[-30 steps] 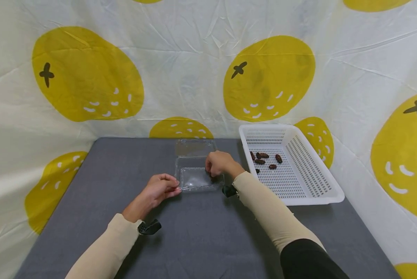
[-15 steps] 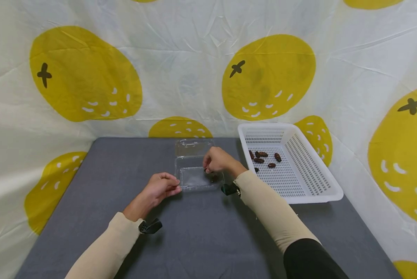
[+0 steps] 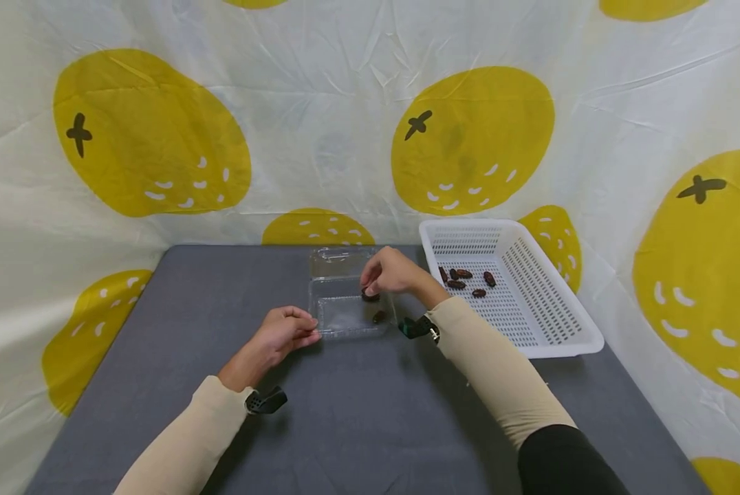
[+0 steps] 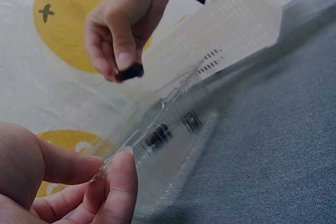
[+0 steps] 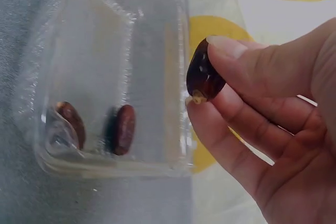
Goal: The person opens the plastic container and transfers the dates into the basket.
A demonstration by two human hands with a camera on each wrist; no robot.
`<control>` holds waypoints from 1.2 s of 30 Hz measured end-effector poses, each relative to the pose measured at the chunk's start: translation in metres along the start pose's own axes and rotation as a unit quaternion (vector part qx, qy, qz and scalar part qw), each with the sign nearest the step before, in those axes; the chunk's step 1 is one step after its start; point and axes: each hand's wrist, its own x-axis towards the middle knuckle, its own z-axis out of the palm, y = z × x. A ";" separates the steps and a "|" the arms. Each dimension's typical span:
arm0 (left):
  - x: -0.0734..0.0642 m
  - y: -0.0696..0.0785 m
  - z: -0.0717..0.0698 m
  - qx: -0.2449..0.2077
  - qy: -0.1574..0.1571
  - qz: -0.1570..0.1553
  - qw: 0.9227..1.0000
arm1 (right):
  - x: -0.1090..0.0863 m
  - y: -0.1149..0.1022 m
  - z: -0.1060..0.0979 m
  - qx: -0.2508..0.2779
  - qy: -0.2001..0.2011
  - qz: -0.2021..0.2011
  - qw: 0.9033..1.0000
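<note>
My left hand [image 3: 286, 330] pinches the near left corner of a clear plastic clamshell box [image 3: 345, 317], thumb above and fingers below its rim. The box lies on the table with its lid [image 3: 335, 262] folded back. Between thumb and fingers of my right hand [image 3: 391, 271] is a dark brown, glossy date [image 5: 205, 74], held above the box near its right side. Two more dates lie inside at the right end: one date [image 5: 125, 129] and another date [image 5: 71, 123] partly behind the clear wall. In the left wrist view the held date [image 4: 129, 72] shows above the rim.
To the right stands a white perforated plastic basket [image 3: 552, 302] with several dates [image 3: 456, 284] at its left side. A grey cloth [image 3: 234, 275] covers the table. Behind hangs a white curtain [image 3: 320, 137] printed with yellow fruit.
My right hand has risen from low in the box and moved slightly back, with a date in its fingers. A date in the box has come into clearer view. The left hand has stayed in place.
</note>
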 end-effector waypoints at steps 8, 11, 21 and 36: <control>0.000 -0.001 0.002 0.003 0.005 0.000 1.000 | -0.014 0.000 -0.020 0.035 0.004 0.007 0.999; 0.000 -0.001 0.003 0.001 0.005 0.001 1.000 | -0.020 0.003 -0.026 0.035 0.008 0.010 0.999; -0.001 -0.001 0.003 0.009 0.009 -0.001 1.000 | -0.039 0.017 -0.047 0.021 0.030 0.018 0.999; -0.001 -0.002 0.005 0.011 0.008 0.007 1.000 | -0.070 0.047 -0.079 0.000 0.065 0.029 0.997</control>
